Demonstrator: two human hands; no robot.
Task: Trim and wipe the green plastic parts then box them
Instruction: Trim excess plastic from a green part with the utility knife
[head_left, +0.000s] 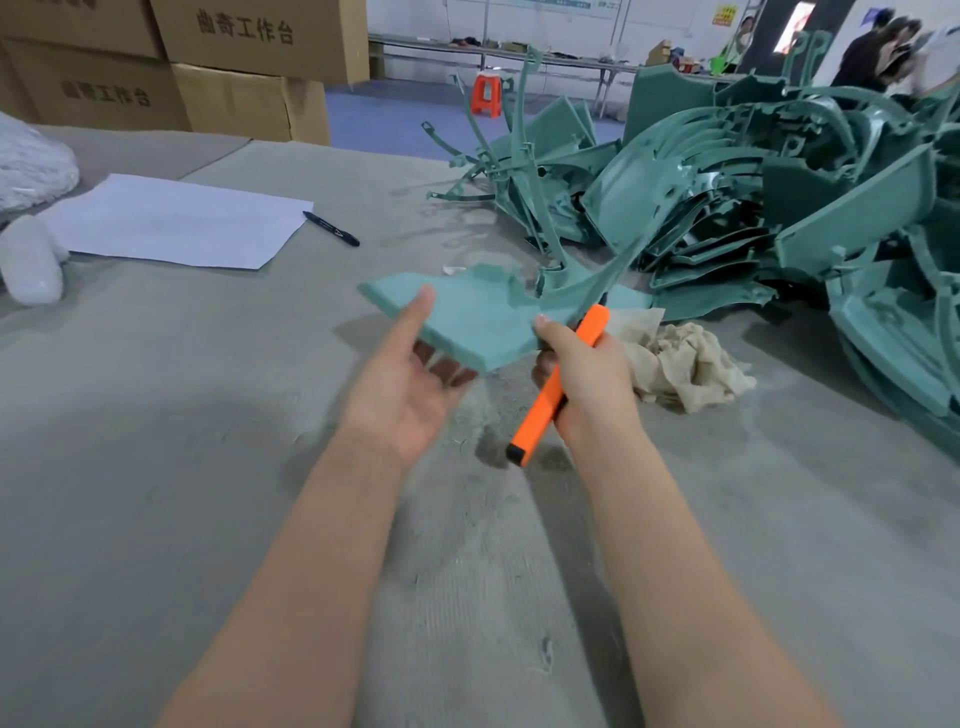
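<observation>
A flat green plastic part (478, 317) is held above the grey table at centre. My left hand (415, 379) supports it from below, thumb lying on its top face and fingers under it. My right hand (582, 374) grips an orange utility knife (556, 387) and also pinches the part's right edge with thumb on top. The knife's tip points up toward the part, and its blade is hidden. A crumpled beige rag (685, 364) lies just right of my right hand. A big heap of green plastic parts (769, 208) fills the table's right side.
A white paper sheet (176, 221) and a black pen (332, 228) lie at the left. White bagged material (31, 171) sits at the far left edge. Stacked cardboard boxes (228, 62) stand behind the table. People stand by a bench far right.
</observation>
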